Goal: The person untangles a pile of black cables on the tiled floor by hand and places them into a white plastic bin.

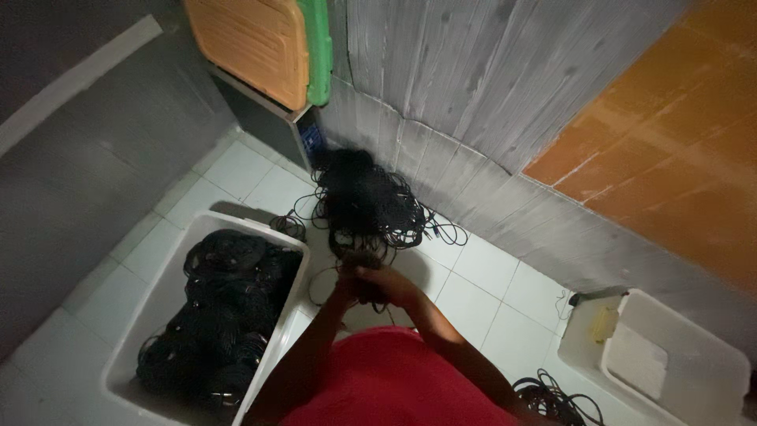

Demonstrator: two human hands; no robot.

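Hands together over floor tiles point(236, 170), in front of red shirt point(394, 379). Left hand point(351, 276) and right hand point(386, 285) both closed around black cable point(364, 264), apparently winding a length into a small coil; exact finger positions too dark to tell. Cable runs up from hands to tangled heap point(367, 201) lying against grey plank wall point(473, 102).

For a clean coil, probably best: keep loops same size, one hand pinning bundle, other feeding slack; pull strand free of heap before winding, no yanking on knots.

Containers:
- White bin point(162, 296), left: nearly full of coiled black cables point(225, 308).
- White tub point(686, 355), right: flat whitish and yellowish items inside, no cables visible.
- Loose coil point(556, 398) on floor near tub, outside both.
- Orange and green crates point(272, 47) stacked on ledge above.
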